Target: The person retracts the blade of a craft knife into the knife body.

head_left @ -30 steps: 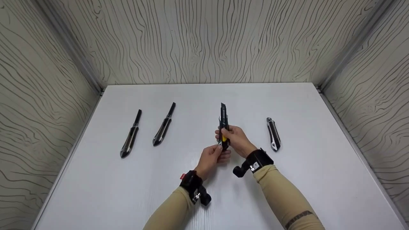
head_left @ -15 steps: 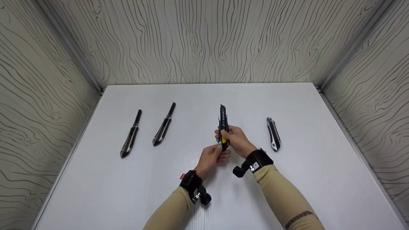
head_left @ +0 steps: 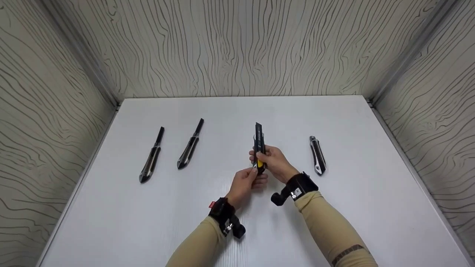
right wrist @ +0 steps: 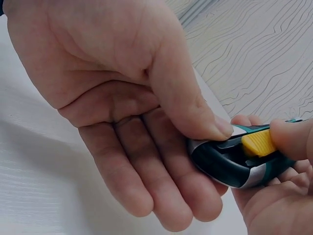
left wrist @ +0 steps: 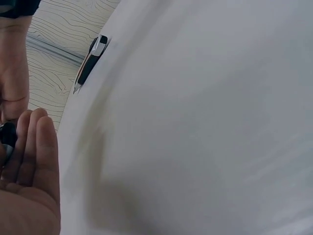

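A utility knife (head_left: 259,139) with a dark blade, a dark green and silver body and a yellow slider (right wrist: 259,143) is held by both hands, its blade pointing away from me. My right hand (head_left: 276,159) grips the body, its thumb pressing the slider. At the butt end my left hand (head_left: 246,181) pinches the knife between thumb and curled forefinger, as the right wrist view shows closely. That view has the left hand (right wrist: 142,112) large in front, and the right hand (right wrist: 279,200) at the lower right. The blade lies outside both wrist views.
Two utility knives with dark blades out, the left one (head_left: 151,159) and its neighbour (head_left: 189,148), lie on the white table (head_left: 148,222). A third utility knife (head_left: 317,155), no long blade showing, lies to the right. Wood-patterned walls (head_left: 237,48) enclose the table's back and sides.
The yellow slider and my right thumb have slid slightly back towards the butt end. The blade tip has drawn slightly nearer to me. My left hand stays at the butt.
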Motion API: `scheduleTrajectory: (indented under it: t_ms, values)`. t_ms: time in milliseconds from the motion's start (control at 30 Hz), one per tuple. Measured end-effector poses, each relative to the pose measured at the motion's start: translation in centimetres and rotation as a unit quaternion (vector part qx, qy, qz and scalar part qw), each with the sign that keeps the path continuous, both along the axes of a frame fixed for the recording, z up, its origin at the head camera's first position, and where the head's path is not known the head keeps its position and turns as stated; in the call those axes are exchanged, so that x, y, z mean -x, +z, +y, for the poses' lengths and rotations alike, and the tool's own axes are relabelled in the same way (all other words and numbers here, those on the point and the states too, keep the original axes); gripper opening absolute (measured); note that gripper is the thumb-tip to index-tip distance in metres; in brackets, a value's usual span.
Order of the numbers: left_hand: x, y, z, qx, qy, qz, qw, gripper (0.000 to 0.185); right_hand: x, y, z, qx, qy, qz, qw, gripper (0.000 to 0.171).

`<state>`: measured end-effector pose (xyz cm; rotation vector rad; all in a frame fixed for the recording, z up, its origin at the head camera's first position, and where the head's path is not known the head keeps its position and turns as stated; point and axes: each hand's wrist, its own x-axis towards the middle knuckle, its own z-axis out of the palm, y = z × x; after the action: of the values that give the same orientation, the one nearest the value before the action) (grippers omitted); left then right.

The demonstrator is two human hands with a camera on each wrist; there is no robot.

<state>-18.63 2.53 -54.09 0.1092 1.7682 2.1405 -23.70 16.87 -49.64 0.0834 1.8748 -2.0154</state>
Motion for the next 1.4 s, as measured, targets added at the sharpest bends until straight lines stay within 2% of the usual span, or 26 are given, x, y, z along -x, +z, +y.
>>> scheduleTrajectory:
  t_ms: [567, 900, 1400]
  values:
    - [-0.01, 0.14, -0.12, -0.011, 0.004, -0.011, 0.9999, 0.037, 0.02, 0.01, -0.12, -0.010, 0.002, -0.007, 1.000, 0.038]
    - [-0.05, 0.13, -0.13, -0.009, 0.005, -0.015, 0.9998, 0.038, -0.02, 0.10, 0.04, -0.012, 0.018, -0.005, 1.000, 0.039]
    - [0.07, 0.25, -0.18, 0.000, 0.013, -0.026, 0.9996, 0.039, 0.07, 0.01, -0.13, -0.019, 0.020, -0.006, 1.000, 0.042]
